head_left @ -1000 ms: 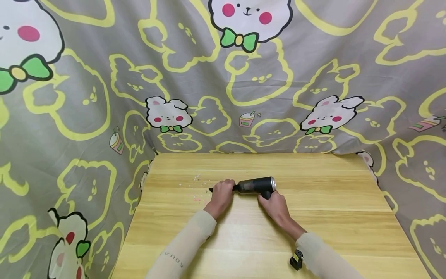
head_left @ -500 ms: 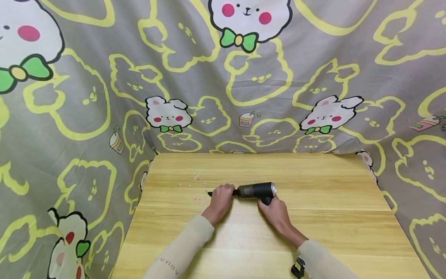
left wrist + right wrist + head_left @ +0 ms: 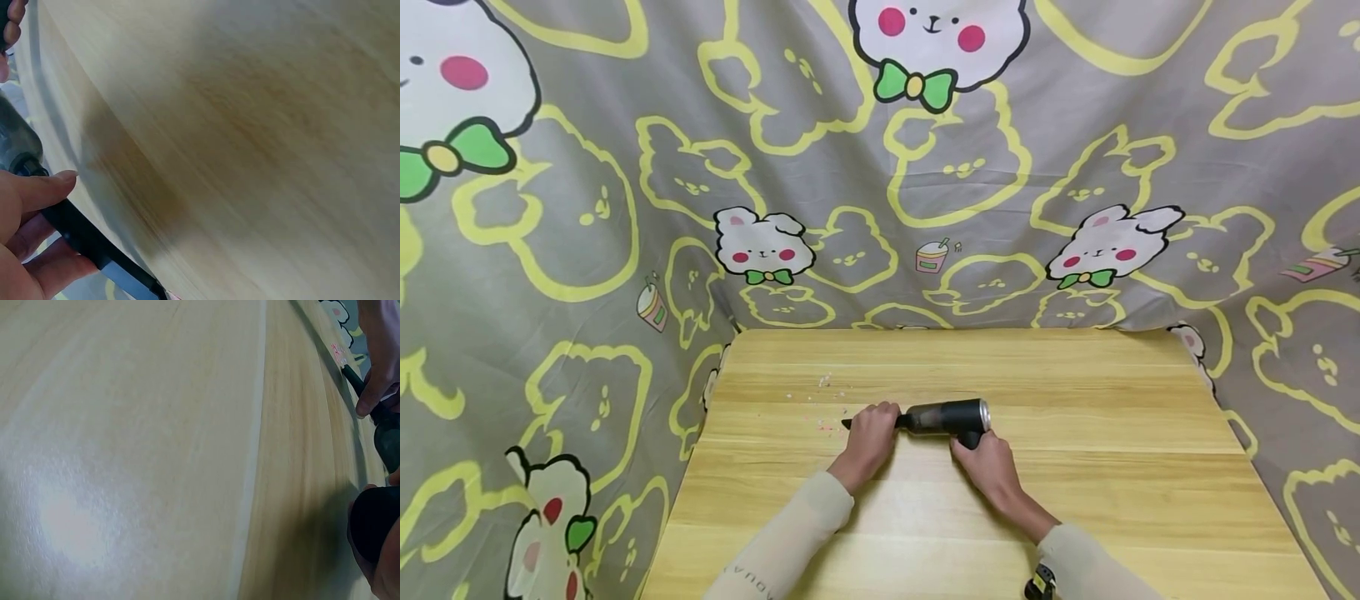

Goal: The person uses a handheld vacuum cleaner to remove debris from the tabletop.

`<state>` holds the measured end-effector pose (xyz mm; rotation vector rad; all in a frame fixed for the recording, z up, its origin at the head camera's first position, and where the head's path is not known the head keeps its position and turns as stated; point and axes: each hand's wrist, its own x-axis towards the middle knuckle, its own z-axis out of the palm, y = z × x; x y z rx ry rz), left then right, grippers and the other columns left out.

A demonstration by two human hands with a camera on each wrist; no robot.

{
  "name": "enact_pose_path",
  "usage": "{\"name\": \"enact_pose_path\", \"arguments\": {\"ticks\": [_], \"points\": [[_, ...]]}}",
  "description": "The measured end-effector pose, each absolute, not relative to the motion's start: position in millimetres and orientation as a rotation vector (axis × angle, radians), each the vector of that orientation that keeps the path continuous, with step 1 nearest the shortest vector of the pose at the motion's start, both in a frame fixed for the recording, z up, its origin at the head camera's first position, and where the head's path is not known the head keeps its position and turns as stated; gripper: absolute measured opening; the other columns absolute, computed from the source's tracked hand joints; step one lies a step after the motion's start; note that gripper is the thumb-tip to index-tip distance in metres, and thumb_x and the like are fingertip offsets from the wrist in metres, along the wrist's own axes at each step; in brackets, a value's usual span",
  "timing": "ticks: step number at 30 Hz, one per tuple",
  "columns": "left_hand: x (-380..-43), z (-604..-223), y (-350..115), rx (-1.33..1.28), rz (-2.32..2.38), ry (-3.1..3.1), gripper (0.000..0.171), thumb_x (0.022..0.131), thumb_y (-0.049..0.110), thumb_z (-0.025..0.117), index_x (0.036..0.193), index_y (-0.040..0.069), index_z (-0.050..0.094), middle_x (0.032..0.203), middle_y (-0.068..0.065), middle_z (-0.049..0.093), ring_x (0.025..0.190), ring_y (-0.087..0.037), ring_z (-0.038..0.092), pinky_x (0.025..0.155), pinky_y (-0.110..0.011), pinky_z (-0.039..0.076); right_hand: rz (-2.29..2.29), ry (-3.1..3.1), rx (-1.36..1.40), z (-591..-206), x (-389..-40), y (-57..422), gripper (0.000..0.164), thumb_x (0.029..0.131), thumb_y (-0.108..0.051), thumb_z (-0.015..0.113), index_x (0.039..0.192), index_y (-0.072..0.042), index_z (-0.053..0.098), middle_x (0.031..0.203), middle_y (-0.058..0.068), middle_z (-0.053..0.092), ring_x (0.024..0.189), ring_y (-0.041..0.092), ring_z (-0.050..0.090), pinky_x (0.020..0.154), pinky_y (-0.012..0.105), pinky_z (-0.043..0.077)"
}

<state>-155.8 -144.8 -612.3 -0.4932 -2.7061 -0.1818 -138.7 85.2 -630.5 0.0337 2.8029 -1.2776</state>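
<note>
A black handheld vacuum cleaner (image 3: 961, 415) with a see-through dust cup (image 3: 927, 417) lies across both hands, above the wooden table. My right hand (image 3: 991, 467) grips its handle (image 3: 968, 439). Around the slim nozzle (image 3: 84, 237) curl the thumb and fingers of my left hand (image 3: 871, 435); the left wrist view shows the pinch closely. The nozzle's tip (image 3: 847, 423) points left, at small pink and white scraps (image 3: 829, 427) strewn on the tabletop. Whether the tip touches the wood, I cannot tell.
The light wooden table (image 3: 1097, 492) spreads out on all sides of the hands. A grey curtain (image 3: 880, 183) with cartoon bears hangs along its back and both sides. A dark strapped device (image 3: 1040, 582) sits at the right wrist.
Both hands have drawn the vacuum cleaner toward the person and slightly left. Its tip has come down beside the pink scraps. Both grips stay the same.
</note>
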Motion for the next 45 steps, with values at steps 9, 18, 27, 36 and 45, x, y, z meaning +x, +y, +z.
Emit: {"name": "enact_pose_path", "arguments": {"ticks": [9, 18, 27, 36, 45], "points": [[-151.5, -613.7, -148.8, -0.488, -0.166, -2.689, 0.008, 0.089, 0.006, 0.077, 0.084, 0.010, 0.072, 0.075, -0.002, 0.072, 0.061, -0.017, 0.066, 0.052, -0.030, 0.057, -1.258, 2.815, 0.039, -633.2, -134.3, 81.2, 0.038, 0.090, -0.032, 0.078, 0.080, 0.000, 0.060, 0.065, 0.008, 0.060, 0.057, 0.016, 0.050, 0.051, 0.027, 0.040], [-148.9, -614.6, -150.4, -0.492, -0.197, -2.687, 0.007, 0.089, 0.007, 0.077, 0.085, 0.011, 0.073, 0.077, -0.002, 0.074, 0.061, -0.017, 0.067, 0.053, -0.030, 0.057, -1.295, 2.785, 0.049, -636.3, -129.4, 81.0, 0.038, 0.089, -0.033, 0.079, 0.087, 0.001, 0.063, 0.071, 0.010, 0.063, 0.061, 0.017, 0.051, 0.054, 0.028, 0.041], [-149.3, -613.6, -149.9, -0.519, -0.203, -2.680, 0.008, 0.090, 0.005, 0.076, 0.086, 0.011, 0.072, 0.078, -0.002, 0.074, 0.064, -0.018, 0.067, 0.057, -0.031, 0.059, -1.511, 2.667, 0.034, -640.7, -121.2, 86.1, 0.031, 0.086, -0.025, 0.083, 0.105, -0.006, 0.067, 0.069, 0.004, 0.069, 0.061, 0.012, 0.061, 0.060, 0.025, 0.048], [-156.3, -613.0, -147.0, -0.536, -0.213, -2.691, 0.007, 0.090, 0.006, 0.077, 0.088, 0.010, 0.072, 0.079, -0.002, 0.073, 0.065, -0.018, 0.068, 0.057, -0.031, 0.059, -1.567, 2.614, 0.021, -635.2, -123.9, 88.4, 0.027, 0.089, -0.018, 0.079, 0.106, -0.005, 0.063, 0.057, 0.000, 0.059, 0.046, 0.011, 0.055, 0.051, 0.025, 0.047], [-165.7, -610.5, -141.9, -0.552, -0.231, -2.718, 0.005, 0.091, 0.009, 0.077, 0.090, 0.010, 0.073, 0.081, -0.003, 0.075, 0.067, -0.018, 0.069, 0.060, -0.031, 0.060, -1.547, 2.617, 0.034, -630.0, -130.5, 92.8, 0.024, 0.091, -0.018, 0.078, 0.103, -0.004, 0.062, 0.057, 0.001, 0.058, 0.046, 0.012, 0.054, 0.049, 0.025, 0.046]]}}
